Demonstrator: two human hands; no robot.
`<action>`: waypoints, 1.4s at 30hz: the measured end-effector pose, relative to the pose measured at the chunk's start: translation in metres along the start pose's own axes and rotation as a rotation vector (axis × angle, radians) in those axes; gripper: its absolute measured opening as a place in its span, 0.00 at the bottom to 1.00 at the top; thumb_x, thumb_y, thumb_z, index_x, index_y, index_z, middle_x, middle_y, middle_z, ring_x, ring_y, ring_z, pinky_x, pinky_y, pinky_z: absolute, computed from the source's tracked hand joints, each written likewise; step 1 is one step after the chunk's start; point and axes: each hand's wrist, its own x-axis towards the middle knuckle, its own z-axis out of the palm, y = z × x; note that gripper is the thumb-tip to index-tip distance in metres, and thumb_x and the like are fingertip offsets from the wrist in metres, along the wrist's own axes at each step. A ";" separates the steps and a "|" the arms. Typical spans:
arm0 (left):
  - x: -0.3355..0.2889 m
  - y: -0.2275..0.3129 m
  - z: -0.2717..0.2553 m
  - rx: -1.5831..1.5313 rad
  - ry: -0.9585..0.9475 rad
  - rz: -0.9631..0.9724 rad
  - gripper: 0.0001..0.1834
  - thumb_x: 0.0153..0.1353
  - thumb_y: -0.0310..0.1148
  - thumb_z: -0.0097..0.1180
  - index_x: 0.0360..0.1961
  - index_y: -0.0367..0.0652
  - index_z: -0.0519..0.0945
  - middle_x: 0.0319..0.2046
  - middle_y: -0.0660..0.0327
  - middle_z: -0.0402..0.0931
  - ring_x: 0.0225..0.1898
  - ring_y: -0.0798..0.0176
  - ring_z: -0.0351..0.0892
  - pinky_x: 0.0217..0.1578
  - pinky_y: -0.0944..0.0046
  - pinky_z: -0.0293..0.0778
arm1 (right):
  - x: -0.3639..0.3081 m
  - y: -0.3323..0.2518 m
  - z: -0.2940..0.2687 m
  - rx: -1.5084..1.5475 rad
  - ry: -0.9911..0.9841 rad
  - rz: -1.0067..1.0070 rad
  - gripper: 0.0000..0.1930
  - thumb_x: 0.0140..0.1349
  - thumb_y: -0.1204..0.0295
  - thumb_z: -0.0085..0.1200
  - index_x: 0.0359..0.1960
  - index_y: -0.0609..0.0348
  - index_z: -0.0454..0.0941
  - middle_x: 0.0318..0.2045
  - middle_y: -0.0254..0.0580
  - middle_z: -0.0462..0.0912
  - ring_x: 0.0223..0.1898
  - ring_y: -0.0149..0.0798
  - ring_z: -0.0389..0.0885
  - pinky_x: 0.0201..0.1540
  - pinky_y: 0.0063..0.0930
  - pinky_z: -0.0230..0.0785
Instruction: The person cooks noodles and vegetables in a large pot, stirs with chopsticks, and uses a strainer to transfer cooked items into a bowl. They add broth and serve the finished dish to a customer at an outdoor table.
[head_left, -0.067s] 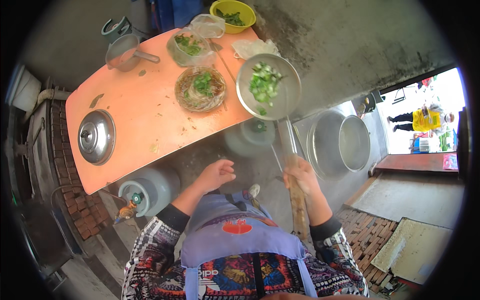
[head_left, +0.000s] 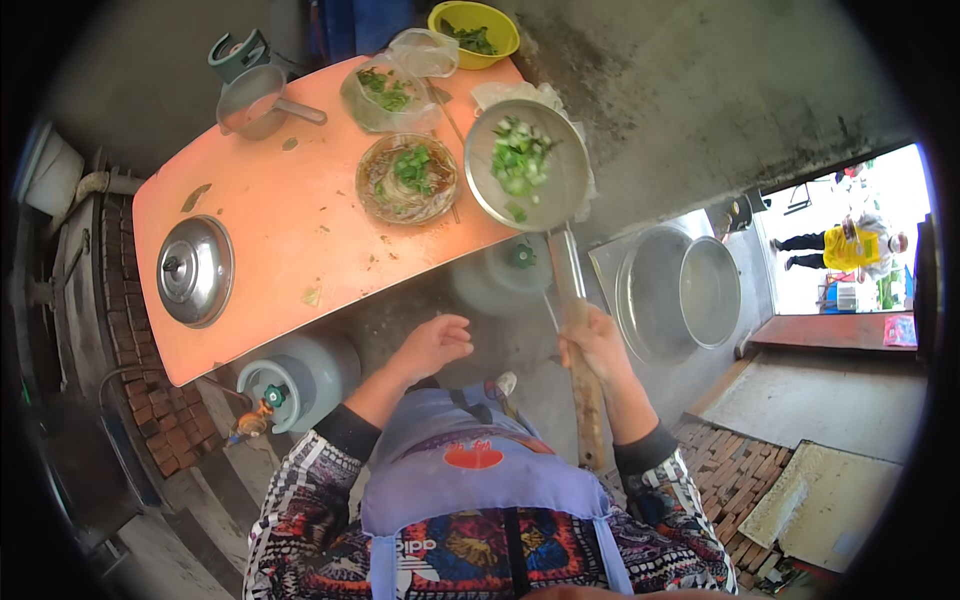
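My right hand (head_left: 592, 340) is wrapped round the long wood-and-metal handle of a big round ladle (head_left: 560, 188). Chopped green and white vegetables (head_left: 520, 160) lie in its pan. The ladle is over the far right edge of the orange table, beside a bowl of noodles (head_left: 378, 200) topped with chopped greens. My left hand (head_left: 432, 345) hangs in front of the apron with loosely bent fingers and holds nothing.
On the orange table (head_left: 270, 240) are a steel lid (head_left: 195, 272), a plastic dipper (head_left: 250, 105) and a bag of herbs (head_left: 385, 95). A yellow basin (head_left: 475, 30) stands behind. Gas cylinders (head_left: 300, 380) stand below; a large pot (head_left: 650, 300) is at right.
The ladle has shifted slightly left, nearer the bowl of noodles, with my right hand on its handle. My left hand has barely moved.
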 end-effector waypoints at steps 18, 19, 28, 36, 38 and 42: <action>0.064 0.036 -0.043 -0.761 -0.146 0.201 0.41 0.58 0.48 0.57 0.65 0.37 0.53 0.62 0.48 0.57 0.63 0.54 0.57 0.60 0.54 0.56 | 0.052 -0.016 0.096 -0.958 0.268 -0.465 0.37 0.50 0.71 0.52 0.65 0.60 0.55 0.26 0.56 0.79 0.26 0.56 0.79 0.31 0.44 0.72; 0.073 0.047 -0.039 -0.794 -0.150 0.198 0.45 0.56 0.51 0.58 0.65 0.37 0.51 0.63 0.48 0.54 0.64 0.53 0.55 0.61 0.54 0.54 | 0.053 -0.015 0.100 -0.953 0.366 -0.499 0.37 0.50 0.71 0.52 0.65 0.59 0.54 0.26 0.55 0.79 0.26 0.56 0.79 0.30 0.43 0.72; 0.093 0.058 -0.029 -0.783 -0.083 0.195 0.66 0.38 0.71 0.58 0.66 0.35 0.45 0.65 0.50 0.49 0.69 0.55 0.43 0.66 0.53 0.42 | 0.090 0.024 0.103 -0.945 0.344 -0.563 0.38 0.50 0.73 0.51 0.66 0.55 0.52 0.30 0.58 0.79 0.28 0.58 0.79 0.31 0.45 0.73; 0.102 0.044 -0.013 -0.605 -0.141 0.269 0.49 0.59 0.58 0.50 0.66 0.33 0.44 0.66 0.47 0.49 0.67 0.53 0.49 0.63 0.56 0.50 | 0.074 0.027 0.096 -0.768 0.351 -0.533 0.29 0.51 0.75 0.50 0.60 0.57 0.64 0.22 0.53 0.78 0.21 0.52 0.78 0.26 0.37 0.71; 0.087 0.020 -0.015 -0.584 -0.072 0.171 0.44 0.63 0.54 0.48 0.66 0.32 0.46 0.65 0.47 0.50 0.66 0.54 0.51 0.62 0.57 0.53 | 0.055 0.019 0.075 -0.415 0.229 -0.287 0.23 0.52 0.77 0.49 0.54 0.60 0.68 0.20 0.45 0.76 0.18 0.42 0.76 0.23 0.30 0.68; 0.053 -0.032 -0.032 -0.544 -0.068 -0.070 0.34 0.65 0.44 0.50 0.64 0.36 0.54 0.62 0.48 0.57 0.62 0.55 0.61 0.57 0.59 0.61 | -0.015 0.021 0.017 0.027 0.236 -0.167 0.15 0.52 0.82 0.48 0.44 0.63 0.70 0.21 0.35 0.73 0.17 0.28 0.72 0.20 0.20 0.63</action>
